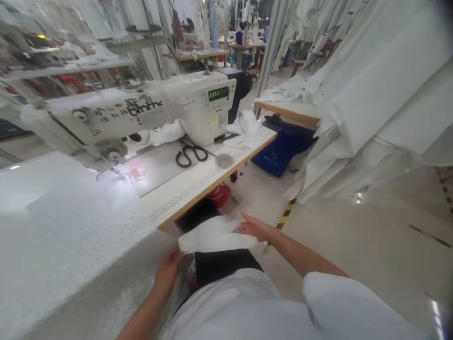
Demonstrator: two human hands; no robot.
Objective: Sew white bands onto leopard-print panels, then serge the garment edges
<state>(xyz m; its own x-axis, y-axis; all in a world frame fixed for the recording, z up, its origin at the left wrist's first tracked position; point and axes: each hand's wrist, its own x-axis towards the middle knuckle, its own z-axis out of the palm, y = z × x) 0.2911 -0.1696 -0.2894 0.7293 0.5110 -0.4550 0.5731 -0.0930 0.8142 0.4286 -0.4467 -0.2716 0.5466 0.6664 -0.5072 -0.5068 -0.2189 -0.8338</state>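
Stretched over my lap is a small white fabric piece (pixel 212 236). My left hand (pixel 171 264) pinches its left end, close to the table's front edge. At the other end my right hand (pixel 253 227) is closed on the same piece, some fingers hidden behind it. A large white patterned cloth (pixel 71 245) covers the left of the sewing table and hangs over its front. It runs up to the lit needle area of the white sewing machine (pixel 148 106).
Black-handled scissors (pixel 191 153) and a round clear disc (pixel 224 160) lie on the sewing table (pixel 198 182). White scraps (pixel 244 123) sit at its right end. A blue seat (pixel 274 151) is beyond, and white cloth (pixel 371 104) hangs on the right.
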